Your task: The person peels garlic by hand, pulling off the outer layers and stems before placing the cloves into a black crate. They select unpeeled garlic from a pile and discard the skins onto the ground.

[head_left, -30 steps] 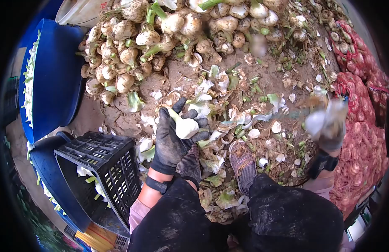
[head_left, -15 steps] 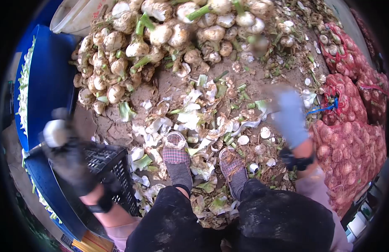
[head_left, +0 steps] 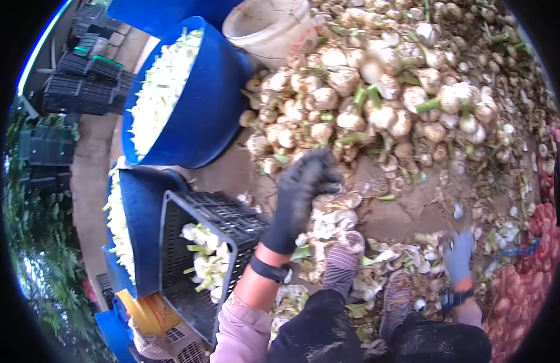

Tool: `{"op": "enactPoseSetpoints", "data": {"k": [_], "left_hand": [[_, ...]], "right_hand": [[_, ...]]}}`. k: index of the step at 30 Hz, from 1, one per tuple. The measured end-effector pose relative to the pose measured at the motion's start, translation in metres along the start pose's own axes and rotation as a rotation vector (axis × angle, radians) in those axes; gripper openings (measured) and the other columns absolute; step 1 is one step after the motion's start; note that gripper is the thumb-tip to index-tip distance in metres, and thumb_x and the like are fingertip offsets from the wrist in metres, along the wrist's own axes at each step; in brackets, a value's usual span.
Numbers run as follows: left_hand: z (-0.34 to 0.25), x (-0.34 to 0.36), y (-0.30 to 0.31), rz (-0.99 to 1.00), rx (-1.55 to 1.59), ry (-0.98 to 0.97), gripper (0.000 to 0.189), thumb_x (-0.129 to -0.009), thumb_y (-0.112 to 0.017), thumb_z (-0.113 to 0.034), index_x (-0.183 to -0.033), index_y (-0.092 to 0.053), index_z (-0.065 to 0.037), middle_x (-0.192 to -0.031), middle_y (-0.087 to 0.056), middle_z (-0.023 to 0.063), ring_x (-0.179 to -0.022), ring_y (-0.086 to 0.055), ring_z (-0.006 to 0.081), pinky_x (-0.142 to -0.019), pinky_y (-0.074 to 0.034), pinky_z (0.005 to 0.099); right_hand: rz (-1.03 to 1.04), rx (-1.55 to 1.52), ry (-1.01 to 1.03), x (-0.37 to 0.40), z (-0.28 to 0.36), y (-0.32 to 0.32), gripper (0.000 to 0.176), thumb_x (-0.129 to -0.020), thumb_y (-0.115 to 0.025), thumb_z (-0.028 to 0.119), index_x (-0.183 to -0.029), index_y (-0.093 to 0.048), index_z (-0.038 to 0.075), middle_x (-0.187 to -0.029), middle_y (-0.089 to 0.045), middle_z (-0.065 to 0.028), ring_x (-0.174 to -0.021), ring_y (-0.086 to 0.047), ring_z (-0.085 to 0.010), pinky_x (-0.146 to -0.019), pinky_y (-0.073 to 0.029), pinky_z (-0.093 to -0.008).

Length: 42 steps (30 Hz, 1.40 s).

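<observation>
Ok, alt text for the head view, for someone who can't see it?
A black-gloved left hand reaches toward a heap of unpeeled bulbs; the blue-gloved right hand hangs low over peelings. A black crate holds trimmed bulbs.

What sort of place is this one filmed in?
Most likely an outdoor farm trimming yard: a heap of muddy bulbs lies on bare dirt, blue tubs hold pale trimmings, and red mesh sacks of produce sit at the right.

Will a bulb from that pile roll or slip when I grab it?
Probably rolls: the bulbs are rounded and loosely heaped, so neighbours may tumble. Likely firm, not floppy. Their soil-coated skins look dry, so the gloved left hand should grip.
</observation>
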<state>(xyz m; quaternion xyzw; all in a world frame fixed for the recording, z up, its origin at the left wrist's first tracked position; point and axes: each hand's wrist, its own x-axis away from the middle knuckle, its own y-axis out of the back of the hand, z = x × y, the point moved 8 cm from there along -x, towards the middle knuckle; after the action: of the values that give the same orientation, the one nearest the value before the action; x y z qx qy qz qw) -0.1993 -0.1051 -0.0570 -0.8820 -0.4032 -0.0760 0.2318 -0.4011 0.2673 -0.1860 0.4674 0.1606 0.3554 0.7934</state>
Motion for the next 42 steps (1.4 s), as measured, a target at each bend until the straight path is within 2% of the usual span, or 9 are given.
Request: {"op": "enactPoseSetpoints", "data": {"k": [9, 14, 16, 19, 25, 29, 33, 37, 42], "left_hand": [[0.127, 0.033, -0.062, 0.348, -0.326, 0.356, 0.032, -0.096, -0.052, -0.017, -0.124, -0.053, -0.001, -0.106, -0.062, 0.0101, -0.087, -0.063, 0.0168, -0.073, -0.053, 0.0285], [0.126, 0.019, -0.080, 0.417, -0.422, 0.346, 0.032, -0.095, -0.054, -0.016, -0.123, -0.053, -0.001, -0.104, -0.062, 0.0081, -0.085, -0.062, 0.0152, -0.072, -0.053, 0.0276], [0.125, 0.017, -0.090, 0.433, -0.441, 0.348, 0.031, -0.095, -0.054, -0.016, -0.122, -0.053, -0.001, -0.104, -0.062, 0.0075, -0.085, -0.062, 0.0145, -0.072, -0.052, 0.0272], [0.132, 0.017, -0.096, 0.447, -0.454, 0.414, 0.028, -0.095, -0.054, -0.010, -0.121, -0.055, -0.002, -0.105, -0.062, 0.0044, -0.084, -0.060, 0.0107, -0.072, -0.051, 0.0254], [0.152, 0.033, -0.087, 0.444, -0.395, 0.407, 0.037, -0.093, -0.059, -0.016, -0.126, -0.051, -0.003, -0.108, -0.062, 0.0079, -0.086, -0.063, 0.0149, -0.073, -0.053, 0.0286], [0.156, 0.044, -0.112, 0.406, -0.249, 0.381, 0.053, -0.089, -0.064, -0.014, -0.135, -0.041, -0.002, -0.119, -0.056, 0.0116, -0.106, -0.056, 0.0189, -0.086, -0.051, 0.0342], [0.151, 0.040, -0.097, 0.262, -0.223, 0.440, 0.047, -0.083, -0.067, -0.001, -0.126, -0.048, 0.003, -0.117, -0.057, 0.0099, -0.109, -0.054, 0.0148, -0.094, -0.046, 0.0311], [0.121, 0.047, -0.123, 0.534, -0.360, -0.145, 0.058, -0.077, -0.072, 0.002, -0.129, -0.046, 0.002, -0.121, -0.056, 0.0113, -0.116, -0.052, 0.0212, -0.100, -0.041, 0.0343], [0.128, 0.054, -0.098, 0.440, -0.399, 0.110, 0.059, -0.070, -0.076, 0.004, -0.123, -0.051, 0.000, -0.132, -0.048, 0.0123, -0.122, -0.048, 0.0225, -0.107, -0.036, 0.0368]], "right_hand": [[1.456, 0.175, -0.331, 0.235, -0.038, 0.058, 0.031, -0.073, -0.057, 0.027, -0.085, -0.066, 0.000, -0.091, -0.066, -0.0229, -0.085, -0.063, -0.0334, -0.077, -0.051, -0.0433], [-0.176, 0.261, -0.200, -0.034, -0.036, 0.188, 0.028, -0.087, -0.056, 0.029, -0.106, -0.061, 0.010, -0.099, -0.061, -0.0197, -0.094, -0.060, -0.0368, -0.081, -0.049, -0.0439], [-0.377, 0.101, -0.199, -0.116, -0.051, 0.192, 0.041, -0.088, -0.057, 0.029, -0.124, -0.055, 0.008, -0.100, -0.063, -0.0164, -0.091, -0.062, -0.0323, -0.081, -0.049, -0.0401], [-0.097, -0.591, -0.761, -0.184, -0.112, 0.117, 0.041, -0.094, -0.052, 0.026, -0.130, -0.048, 0.005, -0.106, -0.064, -0.0124, -0.080, -0.065, -0.0153, -0.068, -0.053, -0.0279], [-0.078, -1.393, -0.720, -0.110, -0.038, 0.046, 0.038, -0.088, -0.059, 0.013, -0.126, -0.053, 0.005, -0.104, -0.063, -0.0128, -0.091, -0.063, -0.0203, -0.082, -0.054, -0.0302], [0.088, -0.286, 0.133, -0.064, 0.107, 0.030, 0.040, -0.082, -0.064, 0.009, -0.120, -0.056, 0.002, -0.117, -0.060, -0.0153, -0.107, -0.059, -0.0243, -0.093, -0.048, -0.0346], [0.360, -1.295, -0.276, -0.042, 0.127, -0.001, 0.039, -0.088, -0.064, 0.014, -0.123, -0.053, 0.000, -0.112, -0.062, -0.0115, -0.099, -0.062, -0.0148, -0.086, -0.050, -0.0283], [0.552, -1.143, -0.469, -0.048, 0.130, 0.010, 0.027, -0.094, -0.058, 0.023, -0.106, -0.060, -0.002, -0.088, -0.064, -0.0067, -0.079, -0.061, -0.0102, -0.070, -0.051, -0.0261], [0.578, -1.010, -0.414, -0.034, 0.141, -0.010, 0.028, -0.097, -0.051, 0.022, -0.089, -0.063, -0.002, -0.069, -0.060, -0.0033, -0.058, -0.055, -0.0081, -0.052, -0.046, -0.0240]]}}
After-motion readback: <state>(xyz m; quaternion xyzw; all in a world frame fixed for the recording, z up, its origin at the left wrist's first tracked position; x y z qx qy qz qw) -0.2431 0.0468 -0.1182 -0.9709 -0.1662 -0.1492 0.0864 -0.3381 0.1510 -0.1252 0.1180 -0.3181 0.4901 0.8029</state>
